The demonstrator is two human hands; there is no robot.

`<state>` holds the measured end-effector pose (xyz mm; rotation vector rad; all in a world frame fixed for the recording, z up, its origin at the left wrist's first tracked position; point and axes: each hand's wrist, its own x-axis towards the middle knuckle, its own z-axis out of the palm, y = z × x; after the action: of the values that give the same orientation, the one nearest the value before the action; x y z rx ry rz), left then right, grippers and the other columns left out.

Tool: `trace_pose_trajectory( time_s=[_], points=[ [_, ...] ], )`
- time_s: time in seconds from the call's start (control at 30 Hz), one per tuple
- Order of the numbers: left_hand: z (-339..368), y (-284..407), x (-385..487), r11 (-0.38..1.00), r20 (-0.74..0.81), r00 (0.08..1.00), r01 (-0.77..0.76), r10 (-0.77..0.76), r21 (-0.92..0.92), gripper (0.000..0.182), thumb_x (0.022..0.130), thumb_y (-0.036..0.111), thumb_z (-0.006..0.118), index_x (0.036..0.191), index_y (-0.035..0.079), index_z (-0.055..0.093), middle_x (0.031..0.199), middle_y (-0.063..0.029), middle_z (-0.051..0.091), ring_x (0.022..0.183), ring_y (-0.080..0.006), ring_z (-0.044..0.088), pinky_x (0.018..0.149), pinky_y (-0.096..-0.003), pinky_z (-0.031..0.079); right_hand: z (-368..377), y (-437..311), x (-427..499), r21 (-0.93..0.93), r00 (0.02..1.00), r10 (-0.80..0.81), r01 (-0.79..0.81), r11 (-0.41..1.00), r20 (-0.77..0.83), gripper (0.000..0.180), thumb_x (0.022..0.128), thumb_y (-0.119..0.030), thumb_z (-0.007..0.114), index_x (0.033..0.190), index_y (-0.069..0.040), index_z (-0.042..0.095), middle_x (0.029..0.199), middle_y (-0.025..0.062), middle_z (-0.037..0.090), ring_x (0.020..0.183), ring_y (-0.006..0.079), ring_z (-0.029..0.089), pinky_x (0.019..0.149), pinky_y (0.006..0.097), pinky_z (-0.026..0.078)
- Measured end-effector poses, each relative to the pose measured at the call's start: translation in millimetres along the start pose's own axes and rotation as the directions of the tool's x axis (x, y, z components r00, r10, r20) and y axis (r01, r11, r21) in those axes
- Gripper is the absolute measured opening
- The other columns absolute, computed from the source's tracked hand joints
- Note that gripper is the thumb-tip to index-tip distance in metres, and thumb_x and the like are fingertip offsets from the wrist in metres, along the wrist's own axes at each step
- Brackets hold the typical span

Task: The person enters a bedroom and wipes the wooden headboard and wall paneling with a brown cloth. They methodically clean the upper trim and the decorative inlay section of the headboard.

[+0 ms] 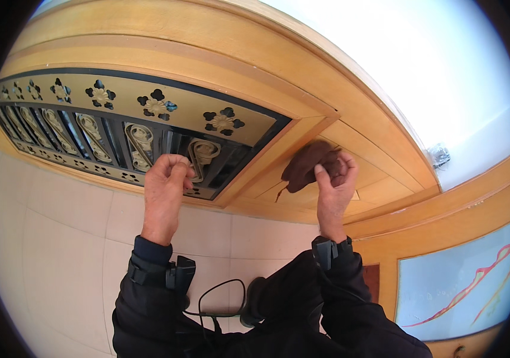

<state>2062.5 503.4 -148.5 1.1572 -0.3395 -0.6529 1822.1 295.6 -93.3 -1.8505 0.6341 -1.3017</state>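
Observation:
A dark brown cloth (303, 168) is bunched in my right hand (336, 183), between the thumb and the curled fingers. A thin brown cord (280, 191) dangles from its lower left side. Behind the cloth is a yellow-brown wooden panel (371, 161); whether the two touch I cannot tell. My left hand (170, 188) is raised with its fingers curled and the thumb folded against them, and nothing shows in it. It is in front of a decorative grille (192, 123) with flower-shaped cutouts and cream scrolls, framed in wood.
Pale floor tiles (71, 241) lie below the panelling. A black cable (222, 283) loops near a shoe (253, 295). At right are a light blue panel (456, 286) with painted streaks and a small wrapped fixture (439, 155) against the white wall (434, 80).

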Motion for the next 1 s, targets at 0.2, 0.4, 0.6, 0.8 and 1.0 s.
trace_pose_trajectory(
  time_s=[0.2, 0.4, 0.6, 0.8, 1.0],
  points=[
    [-1.8, -1.1, 1.6, 1.0, 0.001, 1.0, 0.013, -0.013, -0.015, 0.01, 0.105, 0.012, 0.062, 0.102, 0.003, 0.067, 0.088, -0.0028, 0.068, 0.073, -0.0077, 0.055, 0.068, -0.0239, 0.047, 1.5, -26.4, 17.3, -0.016, 0.997, -0.066, 0.066, 0.998, -0.042, 0.051, 0.096, 0.005, 0.073, 0.139, 0.001, 0.046, 0.125, 0.0121, 0.061, 0.111, 0.0172, 0.063, 0.097, 0.0307, 0.052],
    [-3.2, -2.7, 1.4, 1.0, -0.005, 1.0, -0.003, 0.003, -0.015, 0.01, 0.105, 0.012, 0.062, 0.102, 0.004, 0.067, 0.088, -0.0024, 0.068, 0.072, -0.0075, 0.056, 0.068, -0.0234, 0.046, 12.7, -22.7, 36.9, -0.234, 0.907, -0.412, 0.383, 0.893, -0.088, 0.044, 0.09, 0.006, 0.076, 0.128, -0.002, 0.056, 0.116, 0.0104, 0.064, 0.106, 0.0211, 0.064, 0.093, 0.0335, 0.053],
    [-3.0, -0.1, 0.8, 1.0, 0.001, 1.0, 0.001, -0.001, -0.024, 0.011, 0.105, 0.012, 0.062, 0.102, 0.003, 0.067, 0.088, -0.0023, 0.068, 0.073, -0.0075, 0.055, 0.068, -0.0236, 0.046, 22.9, -6.7, 27.0, -0.5, 0.744, -0.645, 0.631, 0.593, 0.174, 0.039, 0.08, 0.009, 0.078, 0.115, -0.003, 0.064, 0.109, 0.0149, 0.067, 0.103, 0.0344, 0.065, 0.094, 0.0415, 0.053],
    [-2.1, -0.1, -0.2, 1.0, 0.001, 1.0, -0.01, 0.01, 0.017, 0.012, 0.105, 0.014, 0.062, 0.102, 0.003, 0.067, 0.087, -0.0022, 0.067, 0.073, -0.0077, 0.055, 0.068, -0.0243, 0.046, 4.0, -32.8, 44.3, -0.552, 0.781, -0.604, 0.577, 0.602, 0.158, 0.039, 0.081, 0.009, 0.076, 0.117, -0.003, 0.067, 0.114, 0.0139, 0.07, 0.109, 0.0341, 0.064, 0.097, 0.0413, 0.051],
    [-0.7, -1.7, 2.4, 1.0, 0.005, 1.0, 0.004, -0.004, 0.027, 0.011, 0.105, 0.013, 0.061, 0.102, 0.003, 0.066, 0.087, -0.0027, 0.067, 0.073, -0.0081, 0.056, 0.068, -0.0244, 0.046, 15.4, -20.4, 38.5, -0.567, 0.773, -0.6, 0.595, 0.57, 0.208, 0.043, 0.079, 0.009, 0.075, 0.119, -0.006, 0.071, 0.119, 0.0136, 0.069, 0.11, 0.0334, 0.063, 0.096, 0.0416, 0.05]
  ],
)
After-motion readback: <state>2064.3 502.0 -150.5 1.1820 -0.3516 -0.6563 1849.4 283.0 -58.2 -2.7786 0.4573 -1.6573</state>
